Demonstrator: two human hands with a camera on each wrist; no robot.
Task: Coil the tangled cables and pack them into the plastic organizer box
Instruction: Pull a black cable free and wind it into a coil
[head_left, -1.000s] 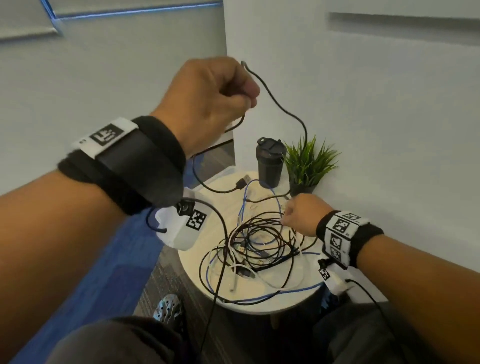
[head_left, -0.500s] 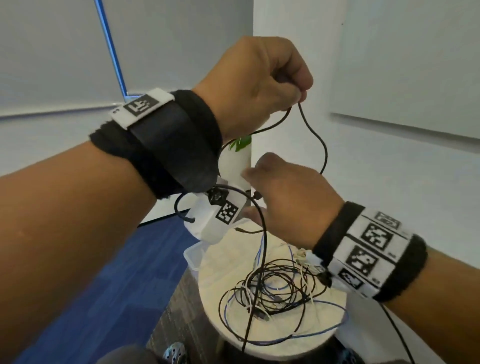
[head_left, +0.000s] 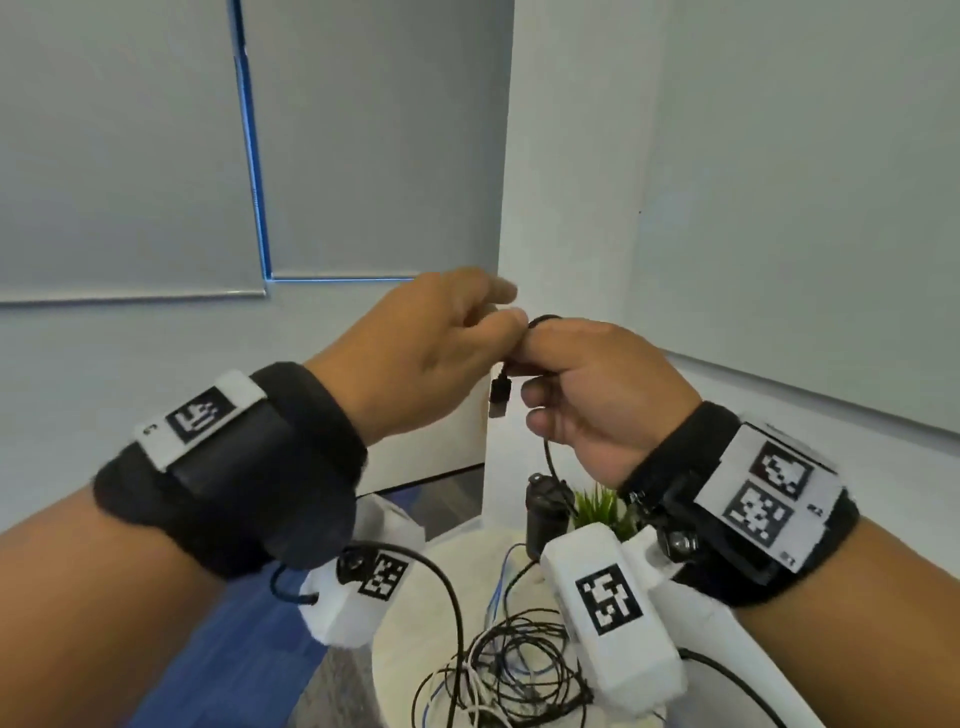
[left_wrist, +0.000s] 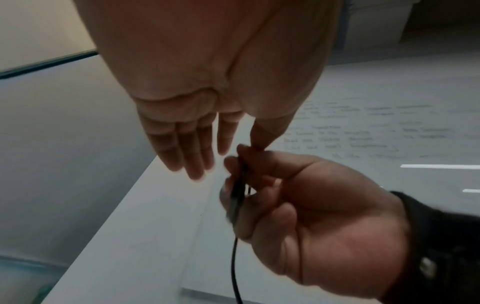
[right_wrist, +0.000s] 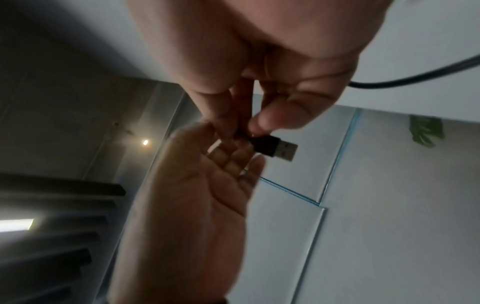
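Observation:
My right hand (head_left: 524, 374) is raised at chest height and pinches a black cable (head_left: 548, 452) just behind its USB plug (head_left: 500, 397), which hangs down between my two hands. The right wrist view shows my thumb and fingers closed behind the USB plug (right_wrist: 272, 149). My left hand (head_left: 498, 317) is beside it with its fingers (left_wrist: 192, 152) straight and its thumb tip touching the right fingers; it holds nothing. The black cable (left_wrist: 235, 267) drops to the tangle of black, white and blue cables (head_left: 514, 670) on the round white table (head_left: 410, 670). I cannot make out the organizer box clearly.
A black tumbler (head_left: 543, 514) and a small green plant (head_left: 602, 506) stand at the far side of the table, against a white wall corner. Blue carpet (head_left: 228, 665) lies to the left, below the table.
The left hand, which gripped the black cable in a fist overhead, has come down and let go. The right hand rose from the table and took the cable near its plug.

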